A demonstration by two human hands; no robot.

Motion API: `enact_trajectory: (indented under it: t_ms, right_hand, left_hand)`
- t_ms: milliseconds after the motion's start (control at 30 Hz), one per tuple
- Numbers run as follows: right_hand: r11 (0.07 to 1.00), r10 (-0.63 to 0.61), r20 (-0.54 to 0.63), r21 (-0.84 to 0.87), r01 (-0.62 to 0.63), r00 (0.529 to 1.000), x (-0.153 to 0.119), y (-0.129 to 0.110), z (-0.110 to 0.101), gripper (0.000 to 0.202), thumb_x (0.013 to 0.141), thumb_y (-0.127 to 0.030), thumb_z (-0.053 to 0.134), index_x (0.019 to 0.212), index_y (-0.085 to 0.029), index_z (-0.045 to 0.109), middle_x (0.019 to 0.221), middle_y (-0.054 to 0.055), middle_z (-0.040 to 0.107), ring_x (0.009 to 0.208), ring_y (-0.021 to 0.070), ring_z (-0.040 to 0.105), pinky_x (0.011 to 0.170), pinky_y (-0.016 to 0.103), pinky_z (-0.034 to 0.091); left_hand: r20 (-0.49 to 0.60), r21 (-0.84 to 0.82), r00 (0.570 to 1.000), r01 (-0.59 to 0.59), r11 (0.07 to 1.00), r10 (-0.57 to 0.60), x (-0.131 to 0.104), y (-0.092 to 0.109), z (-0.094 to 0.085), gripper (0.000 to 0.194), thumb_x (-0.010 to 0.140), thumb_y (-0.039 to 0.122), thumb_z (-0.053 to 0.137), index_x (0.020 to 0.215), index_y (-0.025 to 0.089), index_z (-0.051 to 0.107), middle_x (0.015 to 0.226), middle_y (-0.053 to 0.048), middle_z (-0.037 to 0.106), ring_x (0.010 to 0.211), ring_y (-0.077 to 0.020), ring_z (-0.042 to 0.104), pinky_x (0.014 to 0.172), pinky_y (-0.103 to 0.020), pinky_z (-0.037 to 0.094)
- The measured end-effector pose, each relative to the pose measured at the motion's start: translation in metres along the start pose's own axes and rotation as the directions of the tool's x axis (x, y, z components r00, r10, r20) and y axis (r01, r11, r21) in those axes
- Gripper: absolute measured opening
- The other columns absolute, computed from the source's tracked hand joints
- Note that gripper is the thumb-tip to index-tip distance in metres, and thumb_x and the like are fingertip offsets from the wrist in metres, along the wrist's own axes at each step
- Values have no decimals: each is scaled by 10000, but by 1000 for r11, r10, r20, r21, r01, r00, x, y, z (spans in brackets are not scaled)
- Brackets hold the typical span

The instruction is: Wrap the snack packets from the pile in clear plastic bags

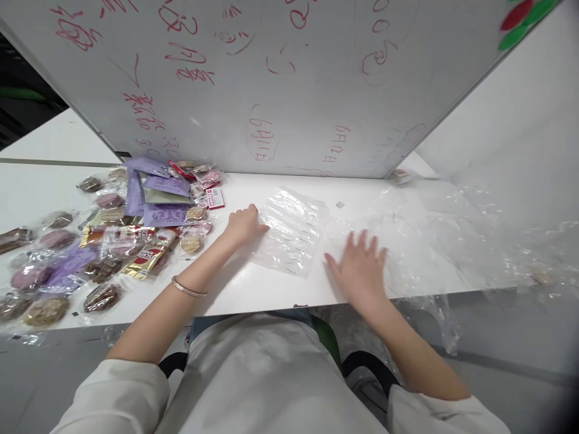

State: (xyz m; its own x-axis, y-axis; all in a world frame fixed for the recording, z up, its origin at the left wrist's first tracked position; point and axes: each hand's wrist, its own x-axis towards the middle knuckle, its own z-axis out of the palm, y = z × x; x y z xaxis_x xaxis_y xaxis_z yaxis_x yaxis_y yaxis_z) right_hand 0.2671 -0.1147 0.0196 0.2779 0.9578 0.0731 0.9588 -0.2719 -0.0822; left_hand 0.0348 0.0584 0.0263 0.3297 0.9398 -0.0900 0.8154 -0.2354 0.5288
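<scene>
In the head view a clear plastic bag (289, 232) with rows of small dark marks lies flat on the white table, in front of me. At its left edge is my left hand (244, 227), fingers curled in and thumb over the plastic, closed on that edge. My right hand (362, 271) is to the right of the bag, palm down with fingers spread, and holds nothing. It is close to a heap of crumpled clear plastic bags (416, 235).
Wrapped snacks (102, 268) and purple packets (165, 214) are piled on the left of the white table (275, 295). A whiteboard (307, 120) with red writing stands along the back. Loose plastic (446, 331) hangs over the front edge at right.
</scene>
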Motion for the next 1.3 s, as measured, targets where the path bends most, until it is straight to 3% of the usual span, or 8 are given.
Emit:
enact_trajectory:
  t_ms: [233,467,633,733,867,967,1167,1300]
  right_hand:
    - [966,254,206,-97,-239,945,33,43,30,842,982,-578,179,1557,37,194,1626,286,131,1485,489,118,1161,641,156]
    - [973,45,-223,232,8,974,67,22,3,590,969,-504,313,1266,-93,614,1399,235,527,1360,377,412,1106,567,309]
    - [506,-206,331,842,-190,921,72,-23,-16,773,959,-663,133,1212,-176,677,1101,154,717,1063,313,665,874,436,541]
    - [298,-373,318,931,-212,872,80,-42,-27,583,960,-538,345,1350,-188,602,1264,139,677,962,276,702,788,422,577]
    - [226,-343,123,973,-45,931,103,-47,-45,558,938,-468,471,1486,-370,433,1467,46,545,729,176,677,622,359,569]
    - [241,-307,17,969,61,952,134,-41,-53,575,965,-483,434,1527,-444,321,1501,19,509,678,135,640,578,306,526]
    - [609,-286,145,790,63,947,193,-41,-24,598,920,-383,541,1496,-268,427,1208,100,696,715,150,628,662,299,518]
    - [818,-187,207,574,36,960,196,-50,12,646,837,-370,649,1419,-137,492,1051,125,713,830,212,639,806,365,519]
  left_hand:
    - [33,-448,997,-42,893,64,-31,-8,-24,193,853,265,577,1027,183,564,713,47,459,791,-199,699,747,-333,547]
    - [-23,-889,980,-112,445,200,-64,-4,-39,254,913,324,575,1120,179,544,838,33,483,790,-215,753,697,-358,621]
    - [-84,-954,961,-153,257,262,-78,-2,-44,313,905,341,639,1172,213,539,855,39,518,906,-242,748,925,-488,584]
    - [-114,-957,972,-162,239,203,-83,-6,-41,577,907,408,647,1409,310,379,935,32,584,957,-257,741,952,-520,560]
    - [88,-952,978,27,306,188,-95,-19,-36,902,838,403,746,1542,347,186,1333,-97,619,1075,-259,709,1022,-486,506]
    - [428,-851,855,273,448,292,-105,-28,-35,759,788,333,798,1447,251,431,1308,-154,657,903,-227,752,852,-390,587]
    - [609,-631,776,344,695,168,-111,-34,-30,370,869,530,616,834,162,632,753,-76,748,428,-134,601,400,-243,413]
    - [390,-175,921,45,984,27,-118,-37,-37,517,928,590,469,608,191,551,531,-43,610,441,-146,515,476,-269,373]
